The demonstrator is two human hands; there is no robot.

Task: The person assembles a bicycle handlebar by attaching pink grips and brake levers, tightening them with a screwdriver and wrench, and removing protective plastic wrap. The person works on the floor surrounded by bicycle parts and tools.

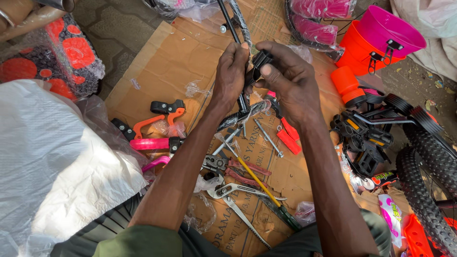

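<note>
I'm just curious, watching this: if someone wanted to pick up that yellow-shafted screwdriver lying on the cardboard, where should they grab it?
Probably by the dark green handle of the screwdriver, coming from above at the near end. It is the thickest part and lies fairly free, while the thin yellow shaft runs over the pliers.

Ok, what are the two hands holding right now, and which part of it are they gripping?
The left hand grips a black bar around its shaft. The right hand pinches a small black clamp-like part against that bar with thumb and fingers.
</note>
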